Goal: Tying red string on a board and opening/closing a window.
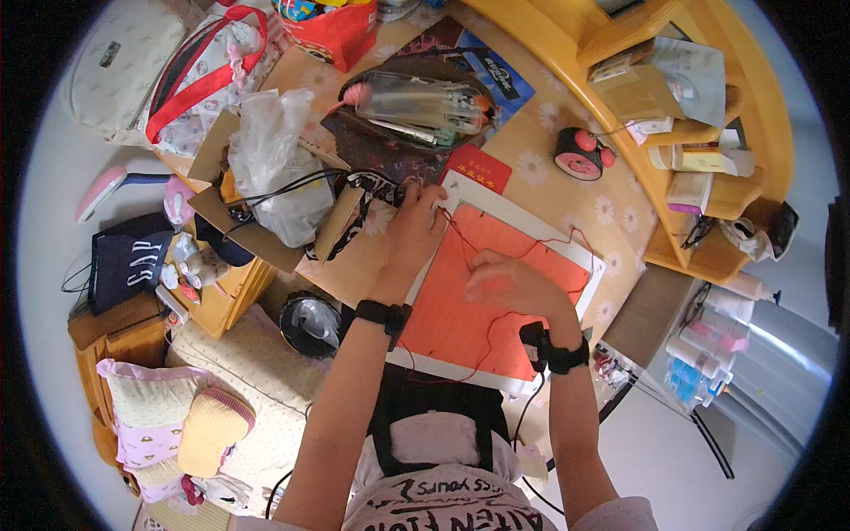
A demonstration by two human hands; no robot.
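An orange sheet (pixel 458 292) with a white border (pixel 588 265) lies slanted on the table before me, with small dark marks near its edges. Red thread (pixel 488 345) trails in loops across it and past its rim. My left hand (pixel 413 229) rests at the upper left corner, its fingertips by the border; whether they grip anything is hard to see. From beside those fingers, thread runs down to my right hand (pixel 511 282), which is blurred and hovers over the sheet with curled fingers closed on the thread. Both wrists wear black straps.
Left of the sheet stands an open cardboard box (pixel 265 249) with a plastic bag (pixel 272 159). Beyond lie a pencil case (pixel 415 109) and a red booklet (pixel 475 169). A black-and-pink alarm clock (pixel 580 156) stands near the wooden shelf (pixel 637 179) at right.
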